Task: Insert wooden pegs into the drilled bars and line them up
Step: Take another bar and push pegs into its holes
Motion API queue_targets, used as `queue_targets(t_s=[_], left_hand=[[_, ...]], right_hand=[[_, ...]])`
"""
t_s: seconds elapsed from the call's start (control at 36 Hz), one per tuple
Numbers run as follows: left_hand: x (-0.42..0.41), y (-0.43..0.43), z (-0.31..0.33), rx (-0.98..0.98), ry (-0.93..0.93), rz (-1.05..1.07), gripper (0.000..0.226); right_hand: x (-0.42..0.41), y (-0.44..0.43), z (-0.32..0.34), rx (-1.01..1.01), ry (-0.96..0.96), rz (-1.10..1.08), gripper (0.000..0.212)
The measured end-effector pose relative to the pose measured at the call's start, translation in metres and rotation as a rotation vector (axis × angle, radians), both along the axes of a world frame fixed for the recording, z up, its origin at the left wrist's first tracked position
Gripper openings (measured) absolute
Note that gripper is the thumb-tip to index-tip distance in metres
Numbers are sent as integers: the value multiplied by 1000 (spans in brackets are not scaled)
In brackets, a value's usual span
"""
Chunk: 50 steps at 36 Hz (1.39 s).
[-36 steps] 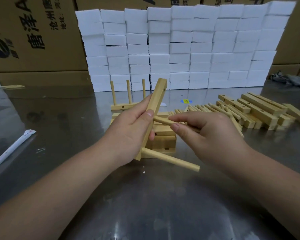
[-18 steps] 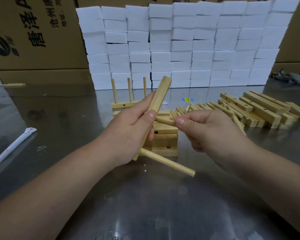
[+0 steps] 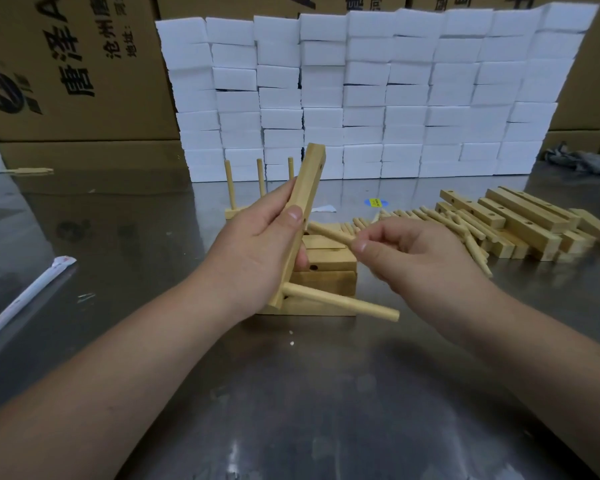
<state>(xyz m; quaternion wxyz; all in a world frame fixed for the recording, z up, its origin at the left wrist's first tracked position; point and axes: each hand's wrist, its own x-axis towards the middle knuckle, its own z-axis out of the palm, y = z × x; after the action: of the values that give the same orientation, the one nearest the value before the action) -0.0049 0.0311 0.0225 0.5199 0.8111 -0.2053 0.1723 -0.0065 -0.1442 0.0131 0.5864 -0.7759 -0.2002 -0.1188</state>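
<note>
The left hand [image 3: 257, 258] grips a drilled bar [image 3: 307, 195], holding it tilted and nearly upright above the steel table [image 3: 291, 393] with the thumb pressed on its face. The right hand [image 3: 413, 258] pinches a loose peg [image 3: 329, 232] between thumb and fingertips. The peg's far end sits at the bar's middle hole, though how deep it goes I cannot tell. To the right lies the pile of bare bars [image 3: 520, 220] with empty holes showing, so most of the job looks undone. Under the hands sits a low stack of wooden pieces [image 3: 326, 282], and their state is hard to read from here. Just behind it stands a finished bar [image 3: 232, 213] with three pegs upright — the only completed one plainly in view. A heap of spare pegs [image 3: 430, 216] waits between the stack and the pile. On the held bar, a seated peg [image 3: 343, 301] juts from the bottom hole toward the right, while the top hole [image 3: 321, 166] is empty — one in, one going in, one left.
</note>
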Motion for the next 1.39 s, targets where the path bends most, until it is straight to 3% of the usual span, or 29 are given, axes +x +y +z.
queue_targets(t_s=[0.19,0.47,0.67,0.86,1.06,1.17,1.39], left_hand=[[2,0,3,-104,83,-28,35],[-6,-2,7,77,147,-173,45],[-2,2,5,-135,232,-265,39],[-1,4,6,-137,280,-245,40],[-2,5,7,-33,216,-158,47],[-1,2,7,7,156,-126,32],[-1,1,7,112,114,-96,39]], right_hand=[[6,-10,6,173,-12,-126,19],[1,-10,9,180,-110,-161,17],[-2,-8,9,157,-93,-157,19],[-1,-8,7,120,-92,-141,19],[-3,-5,6,-7,-53,-54,15],[-3,-3,5,-46,-42,-28,14],[-2,-4,4,-122,-77,11,28]])
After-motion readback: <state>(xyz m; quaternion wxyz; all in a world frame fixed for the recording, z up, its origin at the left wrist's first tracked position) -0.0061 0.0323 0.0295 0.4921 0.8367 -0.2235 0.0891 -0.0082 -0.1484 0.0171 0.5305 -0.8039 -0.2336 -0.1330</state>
